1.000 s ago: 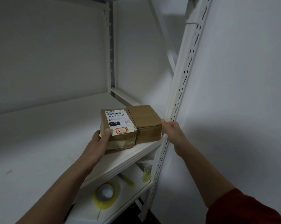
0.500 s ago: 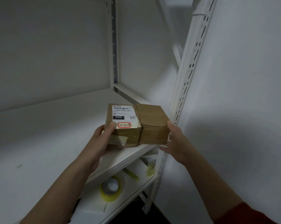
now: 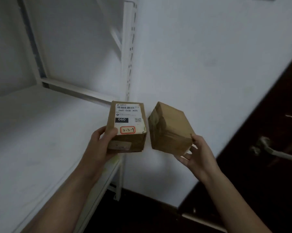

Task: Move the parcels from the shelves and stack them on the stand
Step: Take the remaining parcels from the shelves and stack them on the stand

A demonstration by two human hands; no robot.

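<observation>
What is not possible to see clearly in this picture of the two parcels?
Head view, the only one: the stand is outside the frame.
Labelled parcel: the small print below the barcode is too small to read.
Plain parcel: blurred by motion; its far and bottom faces hidden by the box itself.
Left hand and right hand: the fingers behind each parcel are hidden, so the grip is unclear.
Door handle: blurred.

Small parcel storeroom, back-room type. Evidence: white metal shelving [image 3: 41, 132] with slotted upright [image 3: 130, 64] and diagonal brace [image 3: 113, 31], stock-rack pattern; two taped cardboard boxes, plain parcel [image 3: 171, 130] and labelled parcel [image 3: 128, 142]; shipping label [image 3: 127, 115] carries barcode, code 060-068-A05, handwritten location mark 3-2-9 in red frame. Bare white wall [image 3: 200, 64], dark door [image 3: 259, 182] with lever handle [image 3: 279, 153], dark floor [image 3: 141, 209]
</observation>
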